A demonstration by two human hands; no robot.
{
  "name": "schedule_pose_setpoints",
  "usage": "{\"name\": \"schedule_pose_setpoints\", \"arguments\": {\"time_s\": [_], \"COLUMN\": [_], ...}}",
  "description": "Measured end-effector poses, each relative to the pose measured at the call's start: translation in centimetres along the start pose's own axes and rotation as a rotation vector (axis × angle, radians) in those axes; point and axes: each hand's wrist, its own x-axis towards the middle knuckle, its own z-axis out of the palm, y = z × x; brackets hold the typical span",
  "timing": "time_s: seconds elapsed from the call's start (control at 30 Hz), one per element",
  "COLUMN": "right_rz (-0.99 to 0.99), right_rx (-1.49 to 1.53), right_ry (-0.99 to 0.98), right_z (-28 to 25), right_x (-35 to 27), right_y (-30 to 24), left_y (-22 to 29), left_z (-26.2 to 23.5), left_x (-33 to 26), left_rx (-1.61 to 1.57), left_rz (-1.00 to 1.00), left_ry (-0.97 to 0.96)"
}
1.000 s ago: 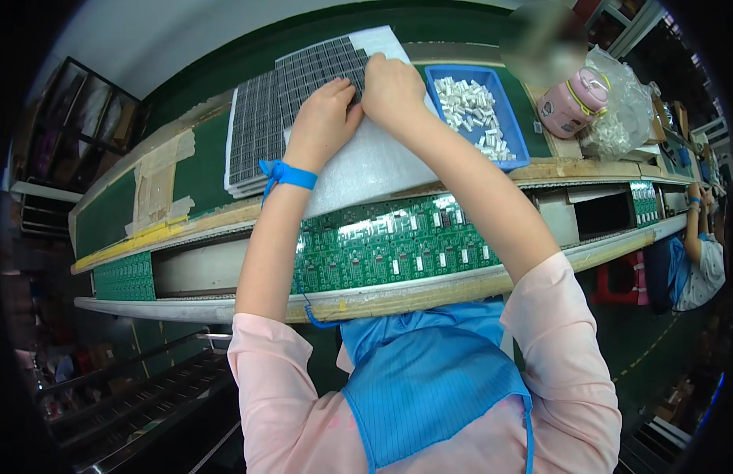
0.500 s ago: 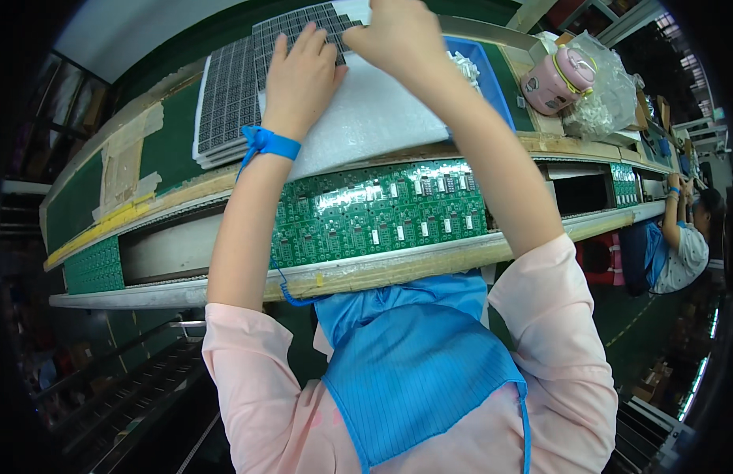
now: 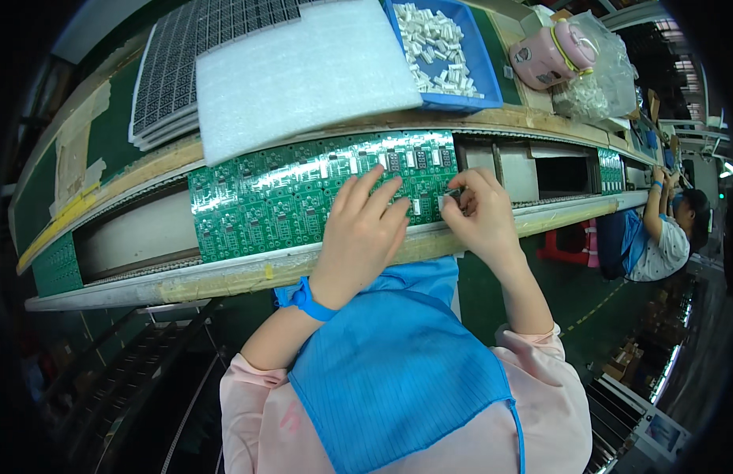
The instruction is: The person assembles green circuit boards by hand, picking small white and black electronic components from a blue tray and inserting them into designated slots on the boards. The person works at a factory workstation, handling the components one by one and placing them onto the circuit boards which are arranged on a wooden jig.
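Observation:
A green circuit board panel (image 3: 260,197) lies on the rail conveyor in front of me. White parts and several small dark digit displays (image 3: 422,160) stand on its right part. My right hand (image 3: 485,213) pinches a small dark digit display (image 3: 453,193) over the panel's near right corner; the fingers partly hide it. My left hand (image 3: 365,225), a blue wrist strap (image 3: 307,302) below it, rests over the panel with fingers spread and nothing in them.
Beyond the conveyor lie sheets of dark parts (image 3: 173,75), partly under a white foam sheet (image 3: 303,79). A blue bin (image 3: 486,67) of white parts and a pink jug (image 3: 544,59) stand farther right. Another person (image 3: 659,229) works at far right.
Both hands have come back from the stack of dark parts to the board panel. My right hand now holds a small display. In view, the panel sits farther left.

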Motion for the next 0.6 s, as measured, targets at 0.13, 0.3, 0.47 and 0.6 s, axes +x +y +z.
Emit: {"name": "schedule_pose_setpoints", "arguments": {"time_s": [0.13, 0.3, 0.47, 0.6], "right_rz": [-0.154, -0.26, -0.477, -0.563], "right_rx": [-0.063, -0.065, -0.143, -0.153], "right_ry": [-0.003, -0.072, -0.119, -0.122], "right_z": [1.4, 1.2, 0.0, 0.1], "right_x": [-0.2, -0.4, -0.1, 0.1], "right_y": [-0.4, 0.6, 0.8, 1.5], "left_y": [-0.2, -0.4, -0.3, -0.3], "left_z": [1.1, 1.4, 1.3, 1.2], "left_x": [-0.1, -0.2, -0.2, -0.3], "left_rx": [-0.023, -0.032, -0.045, -0.062], "left_rz": [-0.028, -0.029, -0.024, -0.034], "left_ry": [0.046, 0.017, 0.002, -0.006]}}
